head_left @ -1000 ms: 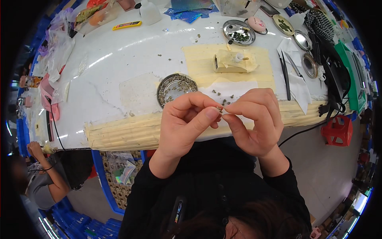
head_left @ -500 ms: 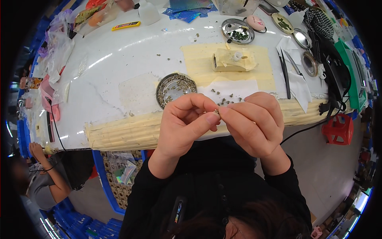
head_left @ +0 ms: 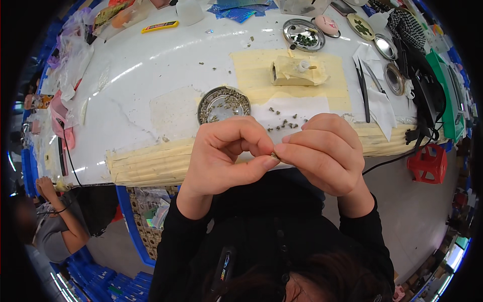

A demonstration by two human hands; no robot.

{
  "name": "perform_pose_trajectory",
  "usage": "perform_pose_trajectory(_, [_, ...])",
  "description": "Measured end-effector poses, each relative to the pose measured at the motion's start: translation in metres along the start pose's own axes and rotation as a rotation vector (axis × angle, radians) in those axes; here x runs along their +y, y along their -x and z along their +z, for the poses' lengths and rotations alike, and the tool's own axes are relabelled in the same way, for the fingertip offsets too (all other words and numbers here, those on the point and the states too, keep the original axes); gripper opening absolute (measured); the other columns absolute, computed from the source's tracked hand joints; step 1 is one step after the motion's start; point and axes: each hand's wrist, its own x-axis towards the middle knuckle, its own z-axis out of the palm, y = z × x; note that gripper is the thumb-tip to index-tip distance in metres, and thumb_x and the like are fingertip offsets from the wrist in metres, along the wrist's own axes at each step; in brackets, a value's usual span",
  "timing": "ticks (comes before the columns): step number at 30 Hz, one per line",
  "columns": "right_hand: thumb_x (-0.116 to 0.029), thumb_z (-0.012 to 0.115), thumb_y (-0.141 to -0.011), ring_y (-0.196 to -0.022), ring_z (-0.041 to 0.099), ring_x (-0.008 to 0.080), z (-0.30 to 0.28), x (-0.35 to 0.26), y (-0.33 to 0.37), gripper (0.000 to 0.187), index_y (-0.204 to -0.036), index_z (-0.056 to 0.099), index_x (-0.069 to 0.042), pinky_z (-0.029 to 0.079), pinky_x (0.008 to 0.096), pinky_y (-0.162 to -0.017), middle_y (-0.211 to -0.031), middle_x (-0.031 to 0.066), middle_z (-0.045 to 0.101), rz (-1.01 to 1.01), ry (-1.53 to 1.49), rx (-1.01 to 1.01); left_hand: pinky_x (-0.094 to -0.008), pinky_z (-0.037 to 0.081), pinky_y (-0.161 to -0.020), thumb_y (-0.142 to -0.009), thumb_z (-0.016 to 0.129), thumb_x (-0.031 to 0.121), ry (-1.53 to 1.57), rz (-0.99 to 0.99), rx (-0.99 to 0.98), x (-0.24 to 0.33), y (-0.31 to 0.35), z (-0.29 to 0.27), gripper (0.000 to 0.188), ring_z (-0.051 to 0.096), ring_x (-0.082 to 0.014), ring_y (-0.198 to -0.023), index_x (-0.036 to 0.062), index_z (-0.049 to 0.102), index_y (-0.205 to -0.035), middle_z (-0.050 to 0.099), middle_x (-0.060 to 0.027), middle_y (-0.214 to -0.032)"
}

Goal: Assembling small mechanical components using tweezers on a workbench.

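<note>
Close to the table's front edge my left hand (head_left: 221, 156) pinches a tiny dull metallic-looking piece (head_left: 274, 155) between thumb and index finger. The fingertips of my right hand (head_left: 327, 153) are closed at the same piece, from the other side. Its exact kind is too small to make out. Just beyond my left hand is a round metal dish (head_left: 199, 110) holding many small grey-brown pieces. Several similar small pieces (head_left: 285, 122) lie loose on white paper (head_left: 314, 104) beyond my right hand.
A tape-wrapped block (head_left: 298, 73) stands beyond the paper. Black tweezers (head_left: 363, 93) lie to the right; a metal tray (head_left: 286, 36) with dark green bits is farther back. A yellow box-cutter-like item (head_left: 160, 26) is at the far left. A co-worker's arm (head_left: 73, 231) shows at lower left.
Both hands have drawn slightly nearer and a little apart, with the small piece still between the fingertips. The view has shifted slightly.
</note>
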Motion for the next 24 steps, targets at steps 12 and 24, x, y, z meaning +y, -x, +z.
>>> perform_pose_trajectory(12, [-0.005,0.072,-0.062,-0.065,0.060,0.0202,-0.0010,0.0023,-0.0035,0.027,-0.089,0.068,-0.001,0.049,0.0297,-0.055,-0.079,0.0053,0.062,0.036,-0.074,-0.040,-0.0180,0.050,-0.065,-0.080,0.071,-0.006,-0.013,-0.143,0.062,0.0033,0.0032,0.0019,0.011,0.063,-0.0067,-0.077,-0.0033,0.065,-0.089,0.066,-0.0039,-0.085])
perform_pose_trajectory(24, [-0.001,0.077,-0.068,-0.063,0.059,0.0215,-0.0014,-0.0013,-0.0021,0.022,-0.088,0.069,-0.002,0.047,0.0298,-0.054,-0.077,0.0063,0.063,0.187,-0.131,-0.015,-0.0274,0.049,-0.063,-0.068,0.075,-0.007,-0.741,0.358,0.091,0.0079,-0.0043,0.0036,0.019,0.063,-0.0166,-0.069,0.0013,0.070,-0.084,0.066,-0.0058,-0.076])
